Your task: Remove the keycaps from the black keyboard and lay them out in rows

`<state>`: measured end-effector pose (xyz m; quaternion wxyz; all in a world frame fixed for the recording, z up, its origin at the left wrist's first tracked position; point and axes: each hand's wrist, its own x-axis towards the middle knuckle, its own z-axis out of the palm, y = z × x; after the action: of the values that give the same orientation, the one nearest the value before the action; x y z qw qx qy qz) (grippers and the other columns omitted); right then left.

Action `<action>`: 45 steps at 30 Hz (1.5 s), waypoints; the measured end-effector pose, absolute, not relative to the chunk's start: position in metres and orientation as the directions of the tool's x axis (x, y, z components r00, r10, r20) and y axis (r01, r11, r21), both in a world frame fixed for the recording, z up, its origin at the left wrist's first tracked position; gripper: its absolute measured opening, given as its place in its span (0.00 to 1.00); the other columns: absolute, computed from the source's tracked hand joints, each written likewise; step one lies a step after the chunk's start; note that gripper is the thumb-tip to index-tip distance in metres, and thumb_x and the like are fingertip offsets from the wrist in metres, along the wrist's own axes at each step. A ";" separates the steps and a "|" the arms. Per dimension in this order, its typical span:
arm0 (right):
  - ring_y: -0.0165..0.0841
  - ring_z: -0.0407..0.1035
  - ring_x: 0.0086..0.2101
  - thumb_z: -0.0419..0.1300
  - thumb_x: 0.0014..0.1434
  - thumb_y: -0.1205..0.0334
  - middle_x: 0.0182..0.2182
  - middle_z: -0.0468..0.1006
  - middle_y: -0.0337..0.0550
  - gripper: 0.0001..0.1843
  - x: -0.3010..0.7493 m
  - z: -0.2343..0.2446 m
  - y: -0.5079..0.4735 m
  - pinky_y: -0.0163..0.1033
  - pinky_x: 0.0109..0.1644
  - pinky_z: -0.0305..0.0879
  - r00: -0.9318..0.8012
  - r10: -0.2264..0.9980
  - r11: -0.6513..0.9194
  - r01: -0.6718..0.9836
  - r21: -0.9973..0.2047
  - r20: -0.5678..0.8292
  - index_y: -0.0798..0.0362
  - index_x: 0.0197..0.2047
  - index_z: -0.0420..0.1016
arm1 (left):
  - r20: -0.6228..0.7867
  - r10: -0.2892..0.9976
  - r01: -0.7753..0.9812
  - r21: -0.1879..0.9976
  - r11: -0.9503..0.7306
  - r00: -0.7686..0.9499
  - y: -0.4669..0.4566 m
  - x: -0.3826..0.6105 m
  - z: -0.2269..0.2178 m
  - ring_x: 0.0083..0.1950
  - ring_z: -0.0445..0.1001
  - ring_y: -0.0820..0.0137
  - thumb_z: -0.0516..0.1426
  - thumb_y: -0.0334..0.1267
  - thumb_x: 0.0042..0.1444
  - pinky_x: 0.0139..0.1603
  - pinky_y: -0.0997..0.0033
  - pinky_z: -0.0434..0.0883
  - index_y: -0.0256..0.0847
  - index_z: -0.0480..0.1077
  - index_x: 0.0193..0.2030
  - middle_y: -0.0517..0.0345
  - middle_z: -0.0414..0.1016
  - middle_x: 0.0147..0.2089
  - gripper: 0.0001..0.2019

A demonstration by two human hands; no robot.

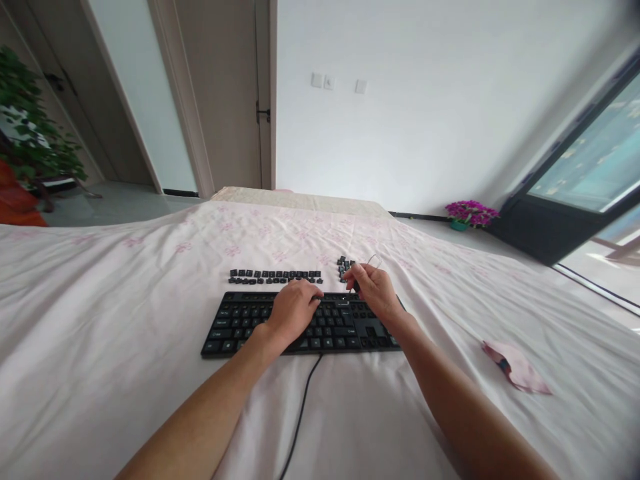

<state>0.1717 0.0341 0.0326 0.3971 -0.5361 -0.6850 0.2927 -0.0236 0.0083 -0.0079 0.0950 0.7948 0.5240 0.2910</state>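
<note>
A black keyboard (240,323) lies on a white sheet with pink flowers (150,280). My left hand (293,310) rests on its upper middle, fingers curled down onto the keys. My right hand (373,288) hovers over the keyboard's upper right part, fingers pinched on a thin wire tool (374,260) and what looks like a dark keycap. A row of loose black keycaps (275,275) lies just beyond the keyboard, and a small cluster of keycaps (344,265) lies by my right hand's fingertips.
The keyboard's black cable (300,417) runs toward me. A pink cloth (517,367) lies on the sheet at the right. A pot of purple flowers (470,215) stands on the floor near the window; a green plant (30,127) is at far left.
</note>
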 end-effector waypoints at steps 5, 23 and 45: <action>0.26 0.62 0.16 0.51 0.59 0.41 0.21 0.74 0.39 0.25 0.172 0.022 0.032 0.32 0.20 0.57 -0.052 0.970 0.233 0.479 -0.846 0.238 0.54 0.31 0.74 | 0.339 0.893 0.759 0.484 -0.436 0.298 0.005 -0.012 -0.007 0.47 0.70 0.64 0.58 0.33 0.55 0.52 0.66 0.66 0.43 0.76 0.41 0.56 0.76 0.42 0.08; 0.31 0.70 0.27 0.54 0.62 0.52 0.24 0.77 0.40 0.18 0.155 0.016 0.024 0.33 0.32 0.59 -0.338 0.814 0.555 0.695 -0.457 0.473 0.53 0.27 0.74 | 0.385 0.871 0.750 0.468 -0.468 0.304 0.008 -0.001 -0.017 0.47 0.70 0.63 0.62 0.34 0.52 0.50 0.64 0.66 0.45 0.76 0.40 0.57 0.76 0.41 0.08; 0.31 0.69 0.23 0.53 0.60 0.43 0.19 0.75 0.40 0.25 0.141 0.021 0.034 0.34 0.28 0.57 -0.190 0.877 0.420 0.751 -0.510 0.442 0.52 0.22 0.74 | 0.394 0.877 0.697 0.547 -0.464 0.276 0.008 -0.005 -0.023 0.50 0.70 0.63 0.63 0.35 0.51 0.53 0.64 0.66 0.44 0.74 0.43 0.58 0.75 0.44 0.11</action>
<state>0.1406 0.0339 0.0210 0.3504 -0.5310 -0.7663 0.0898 -0.0054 0.0081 -0.0230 0.1343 0.7872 0.4998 0.3352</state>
